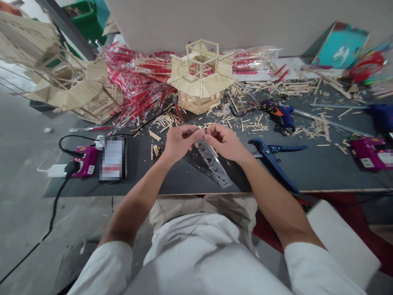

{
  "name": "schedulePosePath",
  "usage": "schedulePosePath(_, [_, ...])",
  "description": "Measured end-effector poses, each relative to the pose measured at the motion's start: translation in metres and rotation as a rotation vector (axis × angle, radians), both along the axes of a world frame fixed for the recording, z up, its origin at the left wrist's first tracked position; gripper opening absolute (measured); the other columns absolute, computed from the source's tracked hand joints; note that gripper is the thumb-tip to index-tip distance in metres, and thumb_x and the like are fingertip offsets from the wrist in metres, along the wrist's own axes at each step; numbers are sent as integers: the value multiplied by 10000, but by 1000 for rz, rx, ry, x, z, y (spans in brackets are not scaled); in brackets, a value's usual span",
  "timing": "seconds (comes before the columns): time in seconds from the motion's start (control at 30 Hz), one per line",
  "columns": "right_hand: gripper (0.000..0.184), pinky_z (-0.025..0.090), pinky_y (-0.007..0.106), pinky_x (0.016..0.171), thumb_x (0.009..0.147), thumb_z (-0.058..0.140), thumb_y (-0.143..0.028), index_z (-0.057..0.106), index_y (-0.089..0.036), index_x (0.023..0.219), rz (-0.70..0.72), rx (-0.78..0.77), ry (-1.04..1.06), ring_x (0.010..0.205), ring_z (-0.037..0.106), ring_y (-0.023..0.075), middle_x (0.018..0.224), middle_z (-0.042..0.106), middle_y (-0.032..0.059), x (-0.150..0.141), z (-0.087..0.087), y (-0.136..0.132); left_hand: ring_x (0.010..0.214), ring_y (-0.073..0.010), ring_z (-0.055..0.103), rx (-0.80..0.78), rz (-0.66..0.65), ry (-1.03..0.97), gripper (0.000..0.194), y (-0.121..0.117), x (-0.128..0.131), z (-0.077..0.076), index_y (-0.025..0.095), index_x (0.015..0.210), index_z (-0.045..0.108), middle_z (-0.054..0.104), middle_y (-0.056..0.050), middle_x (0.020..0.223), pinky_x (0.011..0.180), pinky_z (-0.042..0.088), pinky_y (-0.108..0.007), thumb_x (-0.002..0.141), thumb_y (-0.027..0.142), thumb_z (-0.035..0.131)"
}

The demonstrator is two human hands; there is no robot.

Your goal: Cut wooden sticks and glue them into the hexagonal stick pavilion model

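1. I see the left hand (181,142) and right hand (226,141) close together at the far end of the transparent ruler (219,172), fingers curled; their grip I cannot tell.
2. Left of the ruler, bench (144,176) surface runs to the phone (113,159).
3. Right: blue cutter (267,154), hemming my room.
4. Bench edge just past its near end; stick model (201,88) beyond.

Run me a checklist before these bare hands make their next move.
1. Bare left hand and right hand brought together: ok, fingertips nearly meeting.
2. Item between the fingertips identified: cannot tell, too small and partly covered.
3. Clear plastic stencil ruler close by: ok, at the hands, its far end partly hidden.
4. Dark blue long-handled cutter folded shut: not ok, handles spread.
5. Dark grey tabletop swept of pale wooden offcuts: not ok, many scattered.
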State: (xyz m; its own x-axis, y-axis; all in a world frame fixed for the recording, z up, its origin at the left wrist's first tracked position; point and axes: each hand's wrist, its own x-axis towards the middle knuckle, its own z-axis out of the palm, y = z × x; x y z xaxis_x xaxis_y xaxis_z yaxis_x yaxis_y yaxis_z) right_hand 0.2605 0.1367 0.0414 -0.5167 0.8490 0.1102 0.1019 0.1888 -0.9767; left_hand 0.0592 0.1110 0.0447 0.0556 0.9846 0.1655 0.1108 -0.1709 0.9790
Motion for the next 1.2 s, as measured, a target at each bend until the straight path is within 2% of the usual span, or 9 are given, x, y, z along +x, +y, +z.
schedulePosePath(0.2, [298,302,273,536,990,663,-455,503,-233,873,14,7,4,567,379,100,694,435,-56,0,1,0,430,-61,506,10,9,10,368,0,0,3,163,840,806,672,-7,584,422,404,-189,909,524,792])
schedulePosePath(0.53, [325,310,268,529,986,677,-491,500,-239,884,12,-10,-18,567,388,107,677,441,-56,0,1,-1,444,-64,507,-5,4,21,429,-3,0,7,156,804,794,681,-12,589,436,408,-194,868,580,813])
schedulePosePath(0.87, [370,301,280,532,980,682,-560,525,-238,888,-7,-39,-7,567,388,111,669,447,-52,-1,0,-1,441,-65,511,-27,8,-26,408,2,-1,1,167,794,801,683,-14,592,427,403,-198,853,569,830])
schedulePosePath(0.93, [329,310,284,539,989,673,-526,555,-232,905,-13,-56,12,570,401,111,683,484,-43,-2,1,-2,464,-76,538,-31,31,-40,405,4,-1,-3,171,789,799,710,-29,632,425,412,-203,854,570,827])
schedulePosePath(1.07, [151,351,290,586,952,681,-344,612,-213,922,-60,-46,20,625,464,117,765,585,-16,-7,0,-3,500,-83,575,-29,75,-64,387,8,-3,-7,178,803,797,742,-45,687,426,412,-198,868,558,816])
schedulePosePath(1.2, [82,358,299,590,892,676,-260,609,-212,898,-126,-95,44,609,467,116,750,574,-24,-13,-5,-3,486,-84,556,-20,95,-38,395,10,-4,-10,183,797,800,707,-29,633,432,407,-206,883,568,798])
